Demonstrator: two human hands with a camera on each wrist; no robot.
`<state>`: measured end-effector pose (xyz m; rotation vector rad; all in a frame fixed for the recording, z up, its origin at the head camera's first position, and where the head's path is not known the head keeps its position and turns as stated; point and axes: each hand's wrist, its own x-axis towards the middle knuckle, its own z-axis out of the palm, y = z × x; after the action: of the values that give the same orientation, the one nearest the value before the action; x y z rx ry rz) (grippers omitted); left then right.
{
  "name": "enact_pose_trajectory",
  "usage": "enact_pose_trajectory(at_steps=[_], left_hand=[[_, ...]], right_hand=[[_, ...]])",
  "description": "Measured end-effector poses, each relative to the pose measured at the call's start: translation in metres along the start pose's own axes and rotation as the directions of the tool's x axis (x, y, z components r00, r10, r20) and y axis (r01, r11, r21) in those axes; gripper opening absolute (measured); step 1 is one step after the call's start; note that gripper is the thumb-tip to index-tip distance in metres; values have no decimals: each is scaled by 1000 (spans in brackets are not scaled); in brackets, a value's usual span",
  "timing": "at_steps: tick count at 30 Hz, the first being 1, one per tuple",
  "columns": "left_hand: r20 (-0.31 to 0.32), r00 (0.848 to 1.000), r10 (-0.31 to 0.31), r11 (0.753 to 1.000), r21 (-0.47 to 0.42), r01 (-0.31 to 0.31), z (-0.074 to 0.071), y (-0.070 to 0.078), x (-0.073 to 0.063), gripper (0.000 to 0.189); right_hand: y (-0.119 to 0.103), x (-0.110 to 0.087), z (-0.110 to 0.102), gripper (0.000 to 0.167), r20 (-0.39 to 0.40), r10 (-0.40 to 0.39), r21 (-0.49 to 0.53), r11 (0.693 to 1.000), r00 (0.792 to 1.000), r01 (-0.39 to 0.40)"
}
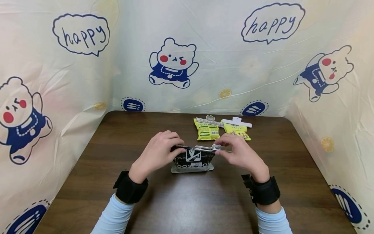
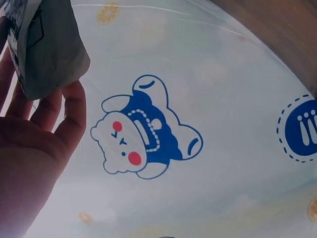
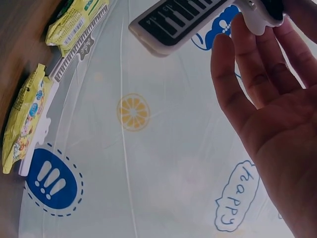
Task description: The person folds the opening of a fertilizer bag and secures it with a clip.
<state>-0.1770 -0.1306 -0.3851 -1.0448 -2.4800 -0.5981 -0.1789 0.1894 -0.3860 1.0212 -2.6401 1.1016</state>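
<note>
A black and grey pouch (image 1: 182,162) with white print stands upright on the table. My left hand (image 1: 159,149) pinches its upper left corner between thumb and fingers. At the top right edge of the pouch, my right hand (image 1: 241,152) pinches a white ruler clip (image 1: 204,148). The right wrist view shows this clip (image 3: 173,25) with black-and-white keyboard-like markings and numbers, close to the fingertips. In the left wrist view, the pouch's grey lower end (image 2: 57,54) hangs in front of the fingers. Whether the clip's jaws bite on the pouch cannot be told.
Behind the pouch lie two yellow snack packets, the left one (image 1: 208,133) and the right one (image 1: 236,131). A ruler clip (image 1: 210,122) spans the left packet's top, and a white clip (image 1: 237,122) the right one's. A printed cloth (image 1: 216,74) encloses the brown table (image 1: 131,130).
</note>
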Motion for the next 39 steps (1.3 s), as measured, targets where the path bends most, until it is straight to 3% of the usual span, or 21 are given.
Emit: enact_pose_trajectory(at_steps=[9,25,34,39], left_hand=[[-12,999,45,999,-20,-45,2,1,-1,2],[-27,997,76,997,-10,-76,5,4,0,5],[-6,998,55,998,-20,-55,4,4,0,5],[31,999,8,1000,-29,-7,-1,1,0,6]], right_hand=[[2,0,2,24,-34,-61,4,998,998,61],[2,4,11,24,-74,-149,28,988,986,151],[-3,5,16,26,-47,-84,21,996,995,85],[-3,5,16,30,-28,-64,23,998,998,64]])
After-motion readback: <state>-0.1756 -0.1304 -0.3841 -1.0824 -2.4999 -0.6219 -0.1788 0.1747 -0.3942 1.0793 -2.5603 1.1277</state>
